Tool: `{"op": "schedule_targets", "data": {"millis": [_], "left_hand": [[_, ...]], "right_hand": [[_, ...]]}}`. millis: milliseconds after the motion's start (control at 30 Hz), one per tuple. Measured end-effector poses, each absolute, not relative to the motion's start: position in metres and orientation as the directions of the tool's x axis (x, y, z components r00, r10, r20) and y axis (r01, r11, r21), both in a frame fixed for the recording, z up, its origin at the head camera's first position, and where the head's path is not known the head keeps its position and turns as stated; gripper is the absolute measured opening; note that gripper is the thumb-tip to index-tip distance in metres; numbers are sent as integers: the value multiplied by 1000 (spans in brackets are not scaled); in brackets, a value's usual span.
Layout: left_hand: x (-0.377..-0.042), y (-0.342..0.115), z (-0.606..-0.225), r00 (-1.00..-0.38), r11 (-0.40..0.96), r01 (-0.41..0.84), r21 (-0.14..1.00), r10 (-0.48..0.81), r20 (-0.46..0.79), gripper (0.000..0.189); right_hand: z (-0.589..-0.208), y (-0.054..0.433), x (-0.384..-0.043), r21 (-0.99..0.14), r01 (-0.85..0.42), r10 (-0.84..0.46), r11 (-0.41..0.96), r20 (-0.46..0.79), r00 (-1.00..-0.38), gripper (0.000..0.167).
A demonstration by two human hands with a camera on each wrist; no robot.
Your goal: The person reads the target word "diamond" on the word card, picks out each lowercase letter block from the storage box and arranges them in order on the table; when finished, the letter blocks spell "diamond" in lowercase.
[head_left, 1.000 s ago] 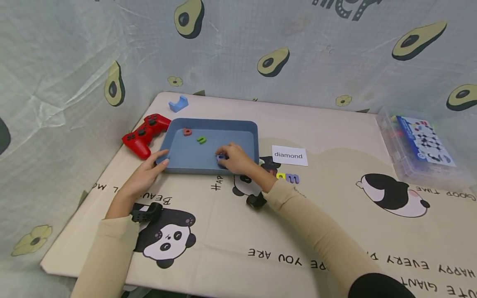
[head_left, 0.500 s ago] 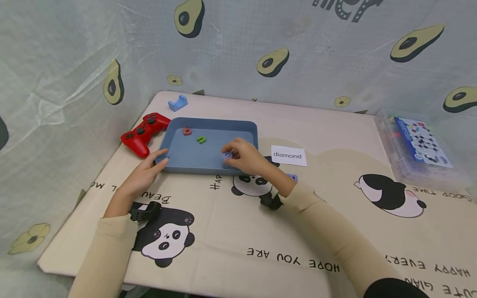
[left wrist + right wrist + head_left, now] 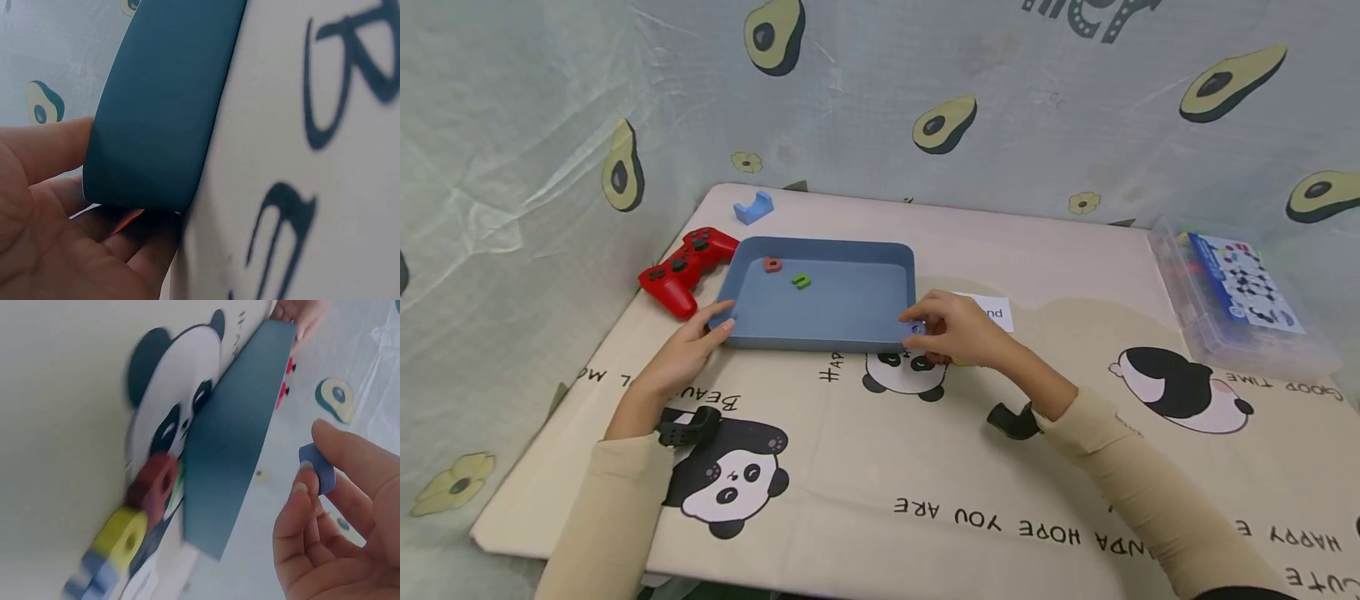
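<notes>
My right hand (image 3: 964,327) pinches a small blue-purple letter piece (image 3: 319,467) between thumb and fingers, at the tray's right front corner. Which letter it is cannot be made out. My left hand (image 3: 685,352) grips the left front corner of the blue-grey tray (image 3: 820,344), its fingers round the corner in the left wrist view. Inside the tray lie a red letter piece (image 3: 772,264) and a green letter piece (image 3: 801,281). Beyond the tray, the right wrist view has a red letter (image 3: 153,486), a yellow letter (image 3: 122,536) and a blue letter (image 3: 94,572) in a row on the table.
A white word card (image 3: 997,313), partly covered by my right hand, lies right of the tray. Left of the tray are a red game controller (image 3: 685,271) and a light blue curved piece (image 3: 753,207). A clear plastic box (image 3: 1247,300) stands at the far right.
My right hand has lifted the blue-purple letter from inside the tray and moved right with it to the tray's right edge, partly covering the card. My left hand stays at the corner.
</notes>
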State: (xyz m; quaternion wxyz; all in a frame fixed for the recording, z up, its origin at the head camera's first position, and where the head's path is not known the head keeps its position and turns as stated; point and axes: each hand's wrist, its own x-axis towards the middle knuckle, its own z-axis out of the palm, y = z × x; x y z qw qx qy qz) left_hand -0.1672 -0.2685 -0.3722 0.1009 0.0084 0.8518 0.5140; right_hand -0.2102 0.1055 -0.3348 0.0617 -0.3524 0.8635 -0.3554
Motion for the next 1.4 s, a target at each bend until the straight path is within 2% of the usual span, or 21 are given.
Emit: {"op": "schedule_targets", "data": {"millis": [233, 767, 1133, 1400], "left_hand": [[-168, -268, -373, -981, 470, -79, 879, 121, -153, 58], [-168, -269, -375, -980, 466, -69, 882, 132, -146, 59], [-168, -269, -375, -979, 464, -71, 883, 135, -150, 59], [-168, -269, -375, -979, 453, -74, 889, 138, -152, 59]], "right_hand": [[-340, 143, -202, -581, -582, -622, 569, 159, -767, 23], [-352, 200, -202, -509, -455, -499, 730, 57, -865, 29], [-357, 216, -208, -477, -441, -512, 761, -22, -859, 20], [-365, 217, -210, -500, -384, -479, 777, -72, -875, 20]]}}
